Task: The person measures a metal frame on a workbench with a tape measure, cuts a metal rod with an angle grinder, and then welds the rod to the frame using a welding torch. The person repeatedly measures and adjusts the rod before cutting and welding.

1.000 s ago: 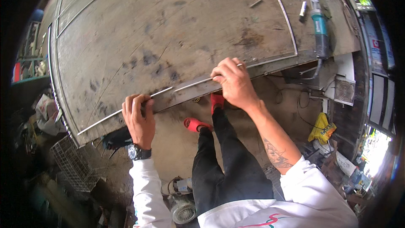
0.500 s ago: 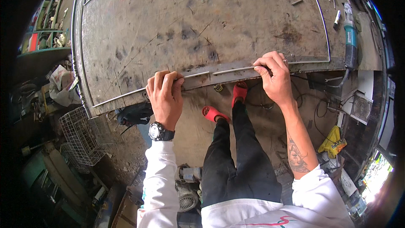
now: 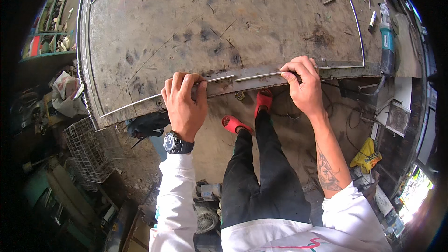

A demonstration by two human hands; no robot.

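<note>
Along the near edge of a stained workbench [image 3: 261, 23], two lengths of thin bent metal rod run toward each other. My left hand [image 3: 185, 107], with a watch on its wrist, is closed over the left rod [image 3: 133, 104], whose free end pokes out past my fingers. The right rod [image 3: 259, 77] is pinched between the thumb and fingers of my right hand [image 3: 302, 85]. Between my hands the two rod ends lie close together but apart, the left one slightly farther up the bench. Both rods bend at the bench's near corners and continue away up its sides.
On the bench's right side lie a teal angle grinder [image 3: 387, 46], a marker [image 3: 372, 21] and a short rod piece [image 3: 328, 1]. Below the bench are a wire basket [image 3: 91, 147] at left, a yellow bag [image 3: 366, 158] at right, and cables on the floor.
The left rod's end has shifted slightly right and farther up the bench, along with my left hand's fingers. My right hand and its rod have barely moved.
</note>
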